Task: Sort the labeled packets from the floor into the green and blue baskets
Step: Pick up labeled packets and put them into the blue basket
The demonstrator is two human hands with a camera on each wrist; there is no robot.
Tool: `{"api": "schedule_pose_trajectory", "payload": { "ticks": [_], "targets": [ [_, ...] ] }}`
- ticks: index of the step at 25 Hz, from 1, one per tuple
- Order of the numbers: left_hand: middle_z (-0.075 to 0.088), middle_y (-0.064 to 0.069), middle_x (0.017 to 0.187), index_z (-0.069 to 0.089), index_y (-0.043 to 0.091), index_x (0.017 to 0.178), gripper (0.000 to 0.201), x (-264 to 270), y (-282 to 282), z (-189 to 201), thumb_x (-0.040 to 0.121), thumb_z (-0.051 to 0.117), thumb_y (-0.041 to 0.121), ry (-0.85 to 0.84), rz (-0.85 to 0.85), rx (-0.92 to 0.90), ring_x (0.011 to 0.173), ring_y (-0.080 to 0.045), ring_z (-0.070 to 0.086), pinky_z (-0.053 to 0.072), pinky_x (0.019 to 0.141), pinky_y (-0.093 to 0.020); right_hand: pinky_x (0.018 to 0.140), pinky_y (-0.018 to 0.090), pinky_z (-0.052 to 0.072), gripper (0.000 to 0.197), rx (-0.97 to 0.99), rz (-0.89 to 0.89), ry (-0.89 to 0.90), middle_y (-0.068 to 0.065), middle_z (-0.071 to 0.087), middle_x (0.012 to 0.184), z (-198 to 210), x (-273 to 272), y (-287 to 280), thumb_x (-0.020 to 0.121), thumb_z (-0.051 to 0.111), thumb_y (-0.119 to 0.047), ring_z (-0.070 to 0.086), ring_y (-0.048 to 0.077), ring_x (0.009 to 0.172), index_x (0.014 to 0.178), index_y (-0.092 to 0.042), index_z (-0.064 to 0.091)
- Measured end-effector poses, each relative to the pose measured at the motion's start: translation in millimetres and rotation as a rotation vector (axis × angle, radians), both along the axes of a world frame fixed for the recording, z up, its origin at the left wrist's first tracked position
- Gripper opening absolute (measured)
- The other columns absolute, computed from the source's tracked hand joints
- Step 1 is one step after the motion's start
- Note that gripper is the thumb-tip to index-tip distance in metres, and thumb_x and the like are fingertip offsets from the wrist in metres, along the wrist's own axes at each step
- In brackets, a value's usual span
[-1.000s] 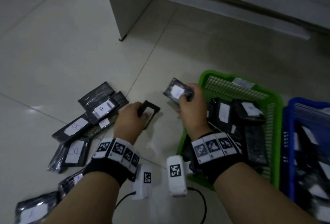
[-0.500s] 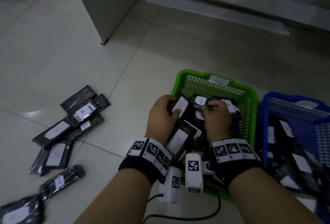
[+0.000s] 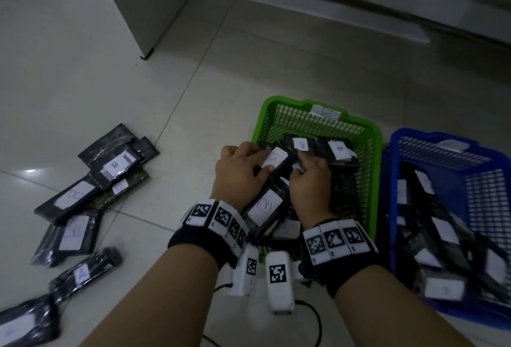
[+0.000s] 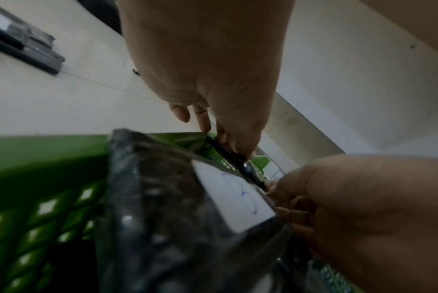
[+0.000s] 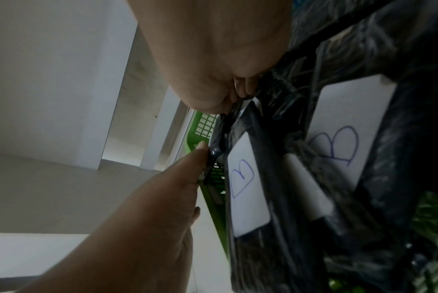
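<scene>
The left hand point(image 3: 239, 174) grips a black plastic packet with a white paper label marked B point(image 3: 273, 159): the thumb lies across the near edge of the label and the fingers curl over the far-left edge, as the head view shows. The left wrist view shows the fingertips point(image 4: 205, 121) pinching the thin top edge of this packet point(image 4: 237, 158). The right hand point(image 3: 311, 183) is closed at the right edge of the same packet, fingers curled tightly with the knuckles up; the right wrist view shows the fingers point(image 5: 240, 85) pressed into black wrapping there, and this hand appears to pinch the packet point(image 5: 248, 188), although the contact point is partly hidden.

The held packet sits above the near-left part of the green plastic lattice basket point(image 3: 370, 136), tilted, over other B-labelled packets point(image 3: 265, 205) already in the basket. Two more labelled packets point(image 3: 338, 150) lie flat toward the far side of the basket.

The blue plastic lattice basket point(image 3: 442, 142) stands just beside the green one on its right and holds a stack of black packets with white labels point(image 3: 445, 230).

A loose group of black labelled packets point(image 3: 74, 194) lies on the pale tiled floor point(image 3: 83, 84), well apart from the baskets on the left. One near the bottom is marked A point(image 3: 83, 273); several others read B
</scene>
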State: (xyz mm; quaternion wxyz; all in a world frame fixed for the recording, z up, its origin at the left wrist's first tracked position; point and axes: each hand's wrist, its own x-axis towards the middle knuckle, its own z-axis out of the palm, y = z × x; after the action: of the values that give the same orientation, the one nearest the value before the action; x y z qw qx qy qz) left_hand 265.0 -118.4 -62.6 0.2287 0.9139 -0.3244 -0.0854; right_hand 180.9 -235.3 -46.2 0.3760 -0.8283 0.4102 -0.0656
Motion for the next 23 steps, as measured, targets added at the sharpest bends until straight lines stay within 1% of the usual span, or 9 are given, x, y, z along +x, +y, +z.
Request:
{"api": "schedule_pose_trajectory", "payload": {
  "ticks": [2, 5, 8, 11, 14, 17, 19, 21, 23],
  "targets": [
    [0.058, 0.009, 0.123, 0.061, 0.032, 0.123, 0.058, 1, 2, 2, 0.082, 0.030, 0.059, 0.038, -0.023, -0.005, 0.105, -0.029, 0.048, 0.040, 0.086, -0.032, 0.106, 0.037, 0.035, 0.046, -0.026, 0.013, 0.046, 0.017, 0.047, 0.136, 1, -1, 2, 0.093, 0.043, -0.005, 0.042, 0.035, 0.125, 0.138, -0.008, 0.047],
    [0.057, 0.002, 0.118, 0.066, 0.024, 0.115, 0.037, 5, 24, 5, 0.087, 0.048, 0.039, 0.128, 0.012, -0.207, 0.104, -0.023, 0.052, 0.039, 0.090, -0.029, 0.107, 0.037, 0.034, 0.045, -0.076, 0.000, -0.021, 0.013, 0.050, 0.134, 12, 1, 12, 0.092, 0.044, -0.006, 0.041, 0.031, 0.125, 0.136, -0.011, 0.050],
    [0.058, 0.001, 0.100, 0.071, 0.020, 0.099, 0.019, 7, 74, 5, 0.086, 0.058, 0.014, 0.162, 0.208, -0.339, 0.092, -0.014, 0.057, 0.042, 0.080, -0.022, 0.105, 0.029, 0.036, 0.039, -0.087, 0.070, -0.153, 0.010, 0.054, 0.126, 26, 11, 44, 0.091, 0.046, -0.003, 0.045, 0.026, 0.120, 0.128, -0.014, 0.058],
    [0.057, 0.004, 0.095, 0.070, 0.023, 0.092, 0.021, 4, 136, 3, 0.084, 0.059, 0.006, 0.175, 0.472, -0.289, 0.089, -0.014, 0.058, 0.044, 0.081, -0.026, 0.099, 0.024, 0.037, 0.041, -0.013, 0.176, -0.209, 0.006, 0.057, 0.118, 31, 32, 87, 0.088, 0.050, 0.000, 0.050, 0.024, 0.114, 0.124, -0.017, 0.061],
    [0.059, -0.006, 0.103, 0.070, 0.018, 0.096, 0.022, 10, 198, -6, 0.079, 0.062, 0.007, 0.051, 0.683, -0.161, 0.100, -0.030, 0.054, 0.041, 0.085, -0.033, 0.098, 0.027, 0.042, 0.042, 0.073, 0.331, -0.190, 0.001, 0.056, 0.117, 26, 62, 136, 0.086, 0.053, -0.004, 0.051, 0.020, 0.110, 0.123, -0.022, 0.061],
    [0.054, -0.015, 0.116, 0.066, 0.015, 0.109, 0.033, 30, 247, -9, 0.076, 0.066, 0.017, -0.071, 0.887, -0.054, 0.108, -0.038, 0.047, 0.037, 0.092, -0.039, 0.097, 0.026, 0.042, 0.038, 0.213, 0.496, -0.064, 0.004, 0.051, 0.120, 10, 93, 184, 0.088, 0.054, -0.010, 0.052, 0.020, 0.110, 0.124, -0.022, 0.059],
    [0.048, -0.017, 0.127, 0.057, 0.016, 0.123, 0.045, 46, 269, -11, 0.079, 0.067, 0.026, -0.011, 0.986, -0.012, 0.117, -0.040, 0.043, 0.036, 0.098, -0.046, 0.094, 0.028, 0.044, 0.037, 0.272, 0.535, 0.046, 0.009, 0.050, 0.123, -5, 115, 211, 0.089, 0.056, -0.017, 0.054, 0.024, 0.108, 0.126, -0.019, 0.055],
    [0.046, -0.018, 0.134, 0.046, 0.019, 0.134, 0.057, 62, 284, -15, 0.082, 0.065, 0.035, 0.157, 1.033, 0.069, 0.122, -0.039, 0.043, 0.035, 0.102, -0.047, 0.092, 0.036, 0.048, 0.042, 0.291, 0.493, 0.111, 0.016, 0.053, 0.121, -23, 134, 233, 0.086, 0.059, -0.024, 0.057, 0.032, 0.106, 0.126, -0.014, 0.052],
    [0.051, -0.017, 0.130, 0.045, 0.020, 0.134, 0.058, 72, 297, -22, 0.081, 0.065, 0.037, 0.265, 1.033, 0.127, 0.117, -0.037, 0.050, 0.038, 0.098, -0.044, 0.092, 0.042, 0.049, 0.048, 0.322, 0.404, 0.168, 0.017, 0.054, 0.120, -39, 147, 249, 0.084, 0.061, -0.030, 0.056, 0.035, 0.107, 0.127, -0.013, 0.050]
  ]
}}
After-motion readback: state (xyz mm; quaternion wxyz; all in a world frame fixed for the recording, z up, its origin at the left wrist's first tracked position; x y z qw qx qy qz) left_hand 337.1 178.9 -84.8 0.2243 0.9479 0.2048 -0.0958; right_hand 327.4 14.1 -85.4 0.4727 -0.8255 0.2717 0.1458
